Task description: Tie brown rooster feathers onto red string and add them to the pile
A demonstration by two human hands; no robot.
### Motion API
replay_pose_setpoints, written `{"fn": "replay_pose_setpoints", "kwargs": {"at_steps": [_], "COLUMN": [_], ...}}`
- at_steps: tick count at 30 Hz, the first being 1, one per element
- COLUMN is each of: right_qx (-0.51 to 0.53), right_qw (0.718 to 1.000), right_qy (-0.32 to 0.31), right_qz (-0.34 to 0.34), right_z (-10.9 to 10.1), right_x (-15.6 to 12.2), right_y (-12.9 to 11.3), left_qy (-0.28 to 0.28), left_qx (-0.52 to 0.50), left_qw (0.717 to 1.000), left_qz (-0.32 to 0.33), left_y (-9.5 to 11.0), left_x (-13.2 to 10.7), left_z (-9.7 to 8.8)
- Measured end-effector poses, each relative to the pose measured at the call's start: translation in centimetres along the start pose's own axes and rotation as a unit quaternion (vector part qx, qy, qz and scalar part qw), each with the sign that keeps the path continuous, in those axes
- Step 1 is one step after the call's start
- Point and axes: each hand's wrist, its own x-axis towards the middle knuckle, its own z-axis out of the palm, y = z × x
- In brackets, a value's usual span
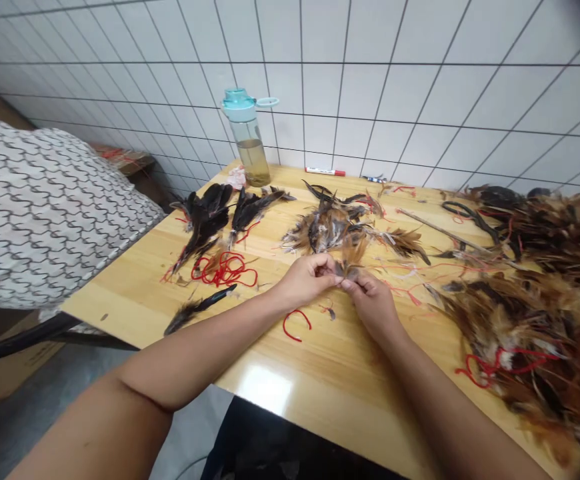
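Note:
Over the middle of the wooden table (270, 320), my left hand (313, 280) and my right hand (373, 300) meet fingertip to fingertip. Both pinch the base of a small bunch of brown feathers (353, 257), whose tips point away from me. Just beyond it lies a loose heap of brown and grey feathers (330, 223). A short curved piece of red string (297, 325) rests below my left wrist. Left of my forearm are a tangle of red string (226, 269) and a single dark feather (200, 308).
Black feather bunches (204, 217) lie at the back left, near a water bottle (251, 143). A red-and-white marker (325, 172) sits along the tiled wall. Big piles of brown feathers (525, 320) cover the right side, with black-handled scissors (475, 217) and a thin stick (435, 230) beside them. Patterned cloth (55, 220) hangs left.

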Motion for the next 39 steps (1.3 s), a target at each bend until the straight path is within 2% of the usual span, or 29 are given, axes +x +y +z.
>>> {"fn": "replay_pose_setpoints", "kwargs": {"at_steps": [4, 6, 8, 10, 11, 14, 18, 21, 24, 26, 28, 31, 33, 35, 39], "right_qx": [-0.019, -0.022, -0.022, -0.019, -0.015, 0.002, 0.028, 0.046, 0.066, 0.075, 0.085, 0.100, 0.102, 0.102, 0.097], "right_qw": [1.000, 1.000, 0.999, 0.999, 0.998, 0.997, 0.995, 0.994, 0.991, 0.991, 0.991, 0.990, 0.989, 0.990, 0.990], "right_qy": [-0.010, -0.009, -0.001, 0.005, 0.007, 0.007, 0.005, 0.012, 0.011, 0.010, 0.012, 0.017, 0.018, 0.017, 0.014], "right_qz": [-0.002, 0.008, 0.027, 0.050, 0.059, 0.077, 0.094, 0.102, 0.113, 0.113, 0.105, 0.099, 0.101, 0.101, 0.101], "right_z": [-0.4, -0.5, -0.6, -0.6, -0.7, -0.6, -0.7, -0.7, -0.7, -0.7, -0.8, -0.9, -0.9, -1.0, -1.1], "right_x": [0.0, 0.0, -0.1, -0.2, -0.3, -0.4, -0.4, -0.4, -0.4, -0.3, -0.2, -0.1, -0.1, -0.1, -0.1], "right_y": [-0.3, -0.2, -0.1, -0.1, -0.1, -0.3, -0.4, -0.3, -0.2, -0.1, 0.0, 0.3, 0.5, 0.6, 0.7], "left_qy": [0.006, 0.059, 0.148, 0.208, 0.220, 0.214, 0.193, 0.190, 0.181, 0.171, 0.149, 0.087, 0.066, 0.091, 0.231], "left_qx": [0.101, 0.178, 0.265, 0.339, 0.365, 0.421, 0.443, 0.431, 0.433, 0.467, 0.530, 0.614, 0.630, 0.617, 0.543], "left_qw": [0.993, 0.975, 0.940, 0.905, 0.894, 0.874, 0.865, 0.866, 0.861, 0.838, 0.794, 0.729, 0.714, 0.722, 0.768], "left_qz": [0.066, 0.120, 0.155, 0.149, 0.138, 0.111, 0.137, 0.169, 0.196, 0.226, 0.258, 0.292, 0.300, 0.298, 0.249], "left_y": [0.6, 1.0, 1.2, 0.9, 0.6, -0.4, -0.8, -0.3, 0.5, 1.0, 1.4, 1.5, 1.2, 0.7, 0.2], "left_x": [0.3, 0.8, 1.5, 2.4, 2.8, 3.8, 3.9, 3.7, 3.9, 4.6, 5.4, 6.7, 7.3, 7.5, 7.3], "left_z": [-1.0, -2.7, -5.2, -7.9, -9.0, -10.8, -9.9, -8.4, -7.7, -7.8, -8.1, -8.3, -8.3, -8.4, -9.8]}}
